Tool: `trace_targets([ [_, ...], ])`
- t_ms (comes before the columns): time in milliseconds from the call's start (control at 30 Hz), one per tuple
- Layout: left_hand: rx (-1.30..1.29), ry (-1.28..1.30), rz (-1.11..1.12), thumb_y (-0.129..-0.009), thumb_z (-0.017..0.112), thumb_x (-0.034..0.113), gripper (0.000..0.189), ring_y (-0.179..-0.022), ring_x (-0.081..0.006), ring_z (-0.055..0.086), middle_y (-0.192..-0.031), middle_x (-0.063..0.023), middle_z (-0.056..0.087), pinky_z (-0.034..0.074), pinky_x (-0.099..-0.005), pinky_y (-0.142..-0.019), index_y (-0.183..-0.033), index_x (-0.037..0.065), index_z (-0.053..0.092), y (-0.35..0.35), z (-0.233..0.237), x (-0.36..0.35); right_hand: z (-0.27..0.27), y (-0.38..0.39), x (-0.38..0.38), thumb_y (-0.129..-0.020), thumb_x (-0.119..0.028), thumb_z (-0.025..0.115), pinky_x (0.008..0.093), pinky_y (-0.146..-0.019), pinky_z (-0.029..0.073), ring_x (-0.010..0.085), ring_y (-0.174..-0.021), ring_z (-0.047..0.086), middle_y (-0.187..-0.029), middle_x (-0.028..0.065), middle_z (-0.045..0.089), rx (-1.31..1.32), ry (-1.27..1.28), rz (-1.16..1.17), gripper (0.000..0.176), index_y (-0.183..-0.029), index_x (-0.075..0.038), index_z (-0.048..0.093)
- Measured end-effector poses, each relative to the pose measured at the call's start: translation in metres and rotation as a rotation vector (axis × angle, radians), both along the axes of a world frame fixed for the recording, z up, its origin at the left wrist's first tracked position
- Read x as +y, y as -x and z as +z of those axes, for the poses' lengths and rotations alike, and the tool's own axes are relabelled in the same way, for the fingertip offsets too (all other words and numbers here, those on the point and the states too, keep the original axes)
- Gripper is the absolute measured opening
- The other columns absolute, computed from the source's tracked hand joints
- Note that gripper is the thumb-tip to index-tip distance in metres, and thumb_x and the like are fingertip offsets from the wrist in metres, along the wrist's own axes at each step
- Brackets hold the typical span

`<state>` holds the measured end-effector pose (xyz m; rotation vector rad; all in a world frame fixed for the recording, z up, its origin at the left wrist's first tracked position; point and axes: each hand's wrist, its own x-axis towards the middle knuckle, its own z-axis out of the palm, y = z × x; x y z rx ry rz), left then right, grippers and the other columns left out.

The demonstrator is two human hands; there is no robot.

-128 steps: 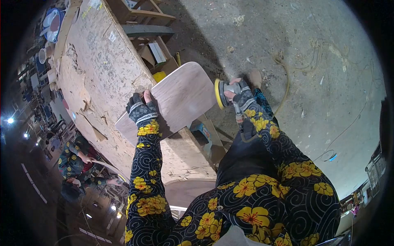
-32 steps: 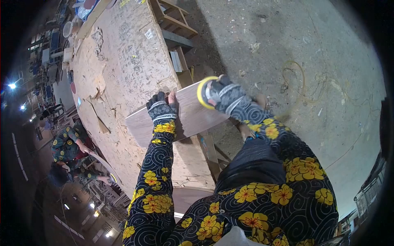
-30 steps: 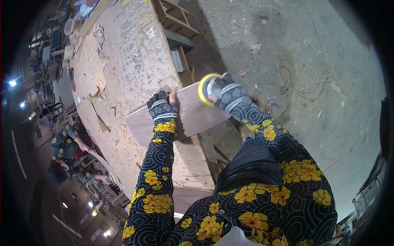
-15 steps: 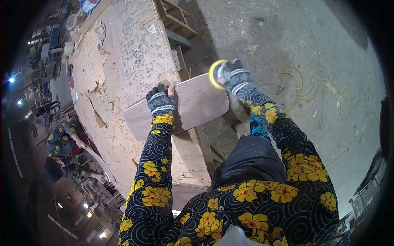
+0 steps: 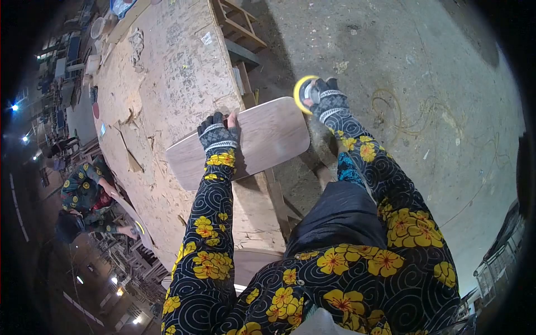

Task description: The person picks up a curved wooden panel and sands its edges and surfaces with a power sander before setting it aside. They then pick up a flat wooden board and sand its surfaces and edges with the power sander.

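A smooth wooden board with rounded corners lies slantwise over the table edge, its right end sticking out past it. My left hand, in a grey patterned fingerless glove, holds the board down near its middle-left, fingers hooked over the far edge and thumb at that edge. In my right hand, gloved the same way, is a round orbital sander with a yellow rim. The fingers are closed around its body. It is tilted up on edge just beyond the board's right end.
The worn wooden table stretches away to the left. Across it, another person works a board with a similar yellow-rimmed sander. A wooden frame stands by the table's far side. A yellowish hose lies coiled on the concrete floor.
My right hand has shifted slightly right and up with the sander, away from the board's end. My left hand and the board stay nearly in place. The other person's sander has moved a little.
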<state>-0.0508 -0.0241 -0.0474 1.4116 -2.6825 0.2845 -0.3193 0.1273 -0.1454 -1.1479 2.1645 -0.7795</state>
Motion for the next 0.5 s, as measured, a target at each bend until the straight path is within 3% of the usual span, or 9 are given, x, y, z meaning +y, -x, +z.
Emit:
trace_targets([
  [167,-0.031,-0.032,0.019,-0.086,0.061,0.045,0.036,-0.087,-0.0345,0.061,-0.088,-0.0145,0.065,0.044,-0.0479,-0.083,-0.089,0.009,0.065,-0.002,-0.001,0.002,0.024,-0.021,0.005,-0.078,-0.041,0.073,0.0483,-0.09,0.05,0.0403,-0.106,0.06,-0.126,0.022,0.052,0.144,-0.047,0.087,0.06,-0.128,-0.014,0.053],
  [267,-0.036,-0.046,0.024,-0.087,0.06,0.045,0.037,-0.089,-0.0348,0.06,-0.089,-0.0148,0.065,0.044,-0.0477,-0.084,-0.091,0.009,0.065,-0.001,0.0,0.001,0.017,0.0,0.001,-0.078,-0.045,0.072,0.05,-0.09,0.05,0.04,-0.108,0.06,-0.128,0.0214,0.05,-0.05,-0.02,0.018,0.062,-0.129,-0.014,0.053],
  [300,-0.039,-0.045,0.031,-0.087,0.06,0.045,0.037,-0.089,-0.0347,0.06,-0.089,-0.0148,0.065,0.044,-0.0477,-0.085,-0.092,0.009,0.065,0.0,0.0,0.001,-0.009,-0.006,0.006,-0.078,-0.047,0.071,0.0507,-0.089,0.05,0.0396,-0.109,0.059,-0.128,0.0206,0.049,0.047,0.042,0.033,0.064,-0.13,-0.014,0.052],
  [400,-0.052,-0.077,0.053,-0.087,0.059,0.046,0.039,-0.09,-0.0344,0.061,-0.09,-0.0149,0.066,0.044,-0.0474,-0.086,-0.094,0.009,0.066,0.001,0.003,0.002,0.013,-0.026,0.015,-0.079,-0.046,0.071,0.051,-0.088,0.05,0.0395,-0.108,0.058,-0.126,0.0193,0.048,0.102,-0.03,0.136,0.065,-0.132,-0.015,0.051],
  [500,-0.074,-0.067,0.056,-0.088,0.058,0.048,0.041,-0.091,-0.0342,0.061,-0.091,-0.0151,0.066,0.044,-0.0473,-0.086,-0.097,0.008,0.067,-0.004,-0.001,0.0,0.015,-0.04,0.019,-0.076,-0.043,0.075,0.0507,-0.092,0.049,0.0398,-0.108,0.057,-0.124,0.0185,0.047,-0.008,0.025,0.092,0.062,-0.127,-0.015,0.052],
])
